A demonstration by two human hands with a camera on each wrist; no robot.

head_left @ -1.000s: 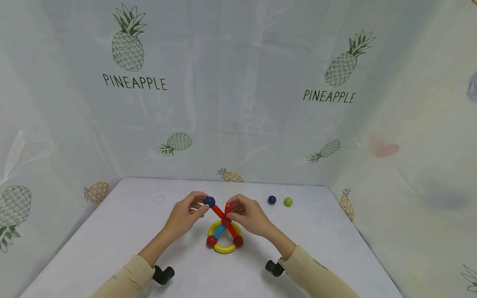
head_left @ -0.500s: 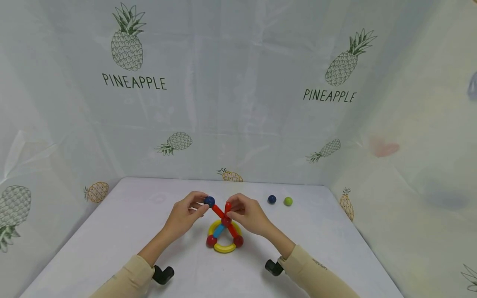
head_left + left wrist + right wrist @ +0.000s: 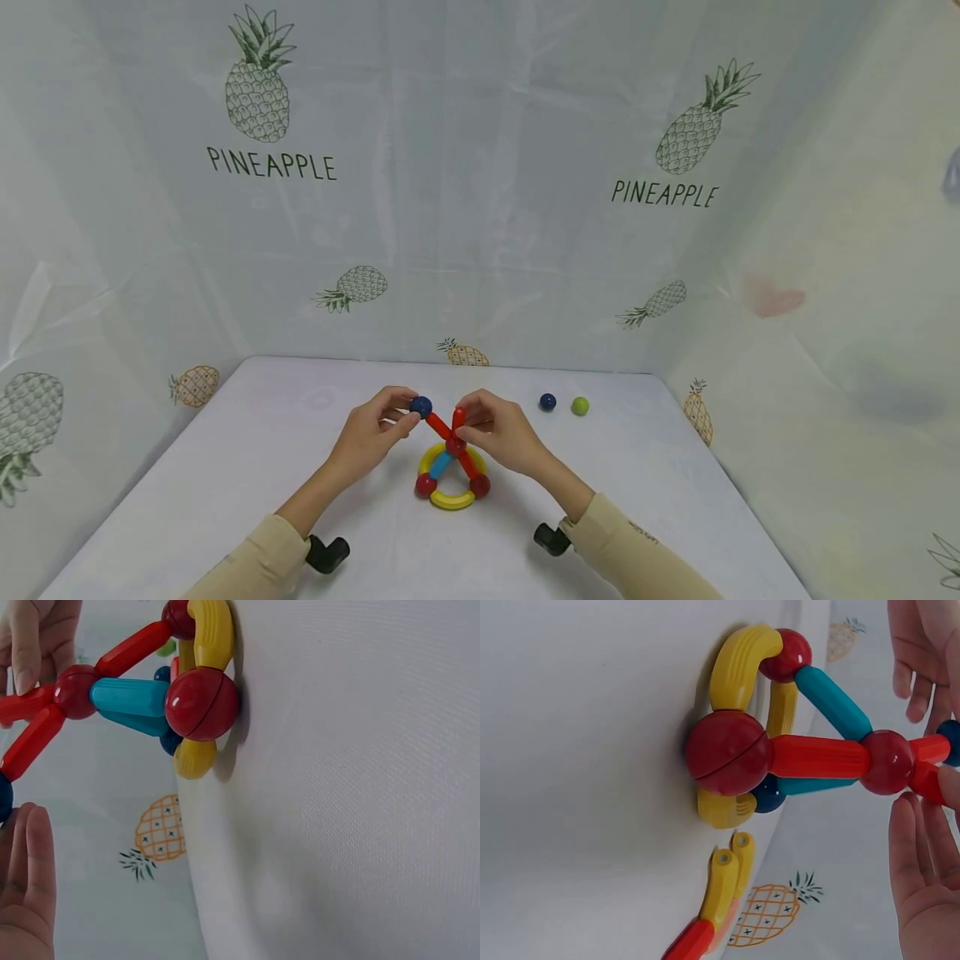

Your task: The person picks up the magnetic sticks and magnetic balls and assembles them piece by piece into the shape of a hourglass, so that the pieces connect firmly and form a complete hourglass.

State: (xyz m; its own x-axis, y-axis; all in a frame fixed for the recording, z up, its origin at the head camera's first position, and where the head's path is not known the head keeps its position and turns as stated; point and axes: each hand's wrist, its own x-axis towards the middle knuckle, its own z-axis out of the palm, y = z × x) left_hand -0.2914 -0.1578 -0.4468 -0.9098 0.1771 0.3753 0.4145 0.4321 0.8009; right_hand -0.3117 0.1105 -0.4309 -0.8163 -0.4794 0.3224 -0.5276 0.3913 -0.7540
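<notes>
A magnetic ball-and-rod build stands on the table, its ring of yellow curved pieces (image 3: 452, 501) joined by dark red balls (image 3: 727, 753). Turquoise rods (image 3: 131, 699) and a red rod (image 3: 819, 756) rise from the ring to a red ball (image 3: 455, 445) on top. Two more red rods spread upward from that ball. My left hand (image 3: 375, 427) pinches the blue ball (image 3: 422, 407) on the tip of the left-leaning rod (image 3: 438, 426). With thumb and fingers, my right hand (image 3: 504, 432) holds the other upper red rod (image 3: 458, 417).
Behind the right hand, a loose dark blue ball (image 3: 547, 402) and a green ball (image 3: 580, 406) lie on the white table (image 3: 300, 417). Loose yellow curved pieces (image 3: 721, 881) and a red piece (image 3: 690, 941) show in the right wrist view. A pineapple-print curtain (image 3: 480, 208) surrounds the table.
</notes>
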